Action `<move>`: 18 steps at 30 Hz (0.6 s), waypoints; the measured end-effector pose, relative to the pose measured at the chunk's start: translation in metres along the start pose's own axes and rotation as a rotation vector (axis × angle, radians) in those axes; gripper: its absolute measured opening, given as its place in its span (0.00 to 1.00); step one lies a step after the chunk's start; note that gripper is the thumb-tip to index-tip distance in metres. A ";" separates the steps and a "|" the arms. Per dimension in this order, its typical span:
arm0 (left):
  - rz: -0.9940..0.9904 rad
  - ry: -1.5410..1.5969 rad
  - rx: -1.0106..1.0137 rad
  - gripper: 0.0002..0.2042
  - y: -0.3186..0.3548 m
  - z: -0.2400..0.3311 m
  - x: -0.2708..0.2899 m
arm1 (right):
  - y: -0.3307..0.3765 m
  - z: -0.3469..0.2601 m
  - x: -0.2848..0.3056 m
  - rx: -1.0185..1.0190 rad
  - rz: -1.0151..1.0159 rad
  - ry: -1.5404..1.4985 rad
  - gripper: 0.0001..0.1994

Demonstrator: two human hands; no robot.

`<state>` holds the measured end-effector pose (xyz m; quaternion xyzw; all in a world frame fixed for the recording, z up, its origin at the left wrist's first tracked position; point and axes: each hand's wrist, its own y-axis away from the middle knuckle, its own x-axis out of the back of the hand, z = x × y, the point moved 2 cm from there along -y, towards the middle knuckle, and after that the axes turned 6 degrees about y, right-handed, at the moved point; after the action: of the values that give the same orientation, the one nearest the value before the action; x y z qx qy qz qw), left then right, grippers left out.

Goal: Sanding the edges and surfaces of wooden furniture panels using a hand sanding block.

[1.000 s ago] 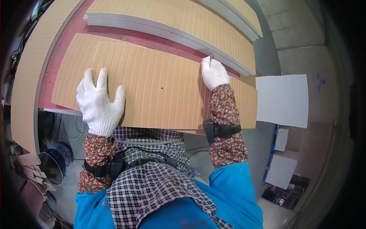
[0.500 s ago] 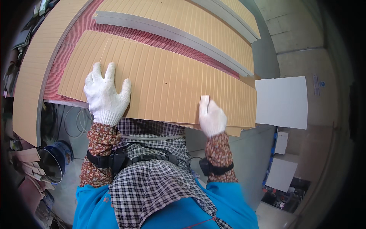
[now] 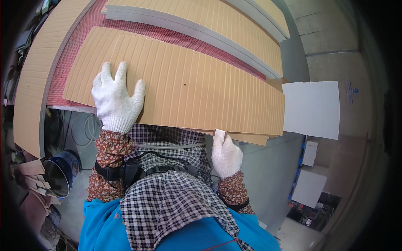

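A long tan board [image 3: 188,98] with parallel grooves and a small dark hole lies across the table in front of me. My left hand [image 3: 117,100], in a white knit glove, rests on its left part with the fingers spread. At the board's near edge, right of the middle, my gloved right hand [image 3: 227,157] pinches a small pale block [image 3: 219,134]. The block's top end touches or overlaps that edge; the rest is hidden by the fingers. Part of another tan board [image 3: 251,138] shows beneath the near edge.
Stacked grooved boards [image 3: 201,31] lie beyond, on a red mesh-covered tabletop [image 3: 63,81]. Another long board [image 3: 31,92] runs along the left. A dark blue bucket [image 3: 67,167] stands on the floor at lower left. White sheets, one a large panel [image 3: 312,109], are at the right.
My right hand has moved with the pale block from the board's top face toward me to its near edge. My left hand stays almost in place on the board.
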<state>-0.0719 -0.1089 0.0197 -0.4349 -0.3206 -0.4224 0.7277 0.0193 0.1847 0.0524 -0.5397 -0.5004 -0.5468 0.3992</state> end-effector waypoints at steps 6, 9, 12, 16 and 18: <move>0.023 0.005 -0.033 0.29 0.001 -0.001 -0.002 | -0.021 -0.007 0.011 0.108 0.006 0.046 0.18; -0.030 0.007 0.014 0.29 0.001 -0.001 0.001 | -0.057 -0.012 0.011 0.046 -0.102 0.048 0.21; -0.042 0.004 0.015 0.29 0.000 0.000 0.003 | -0.104 -0.017 0.009 0.062 -0.079 0.014 0.25; -0.004 -0.011 -0.025 0.30 0.001 0.001 -0.001 | -0.174 -0.029 0.011 0.032 -0.132 0.015 0.30; 0.012 -0.017 -0.028 0.30 0.001 0.003 -0.001 | -0.208 -0.029 0.012 0.063 -0.105 0.042 0.32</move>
<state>-0.0717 -0.1056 0.0197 -0.4504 -0.3182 -0.4189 0.7214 -0.1904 0.1946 0.0425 -0.4880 -0.5367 -0.5622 0.3971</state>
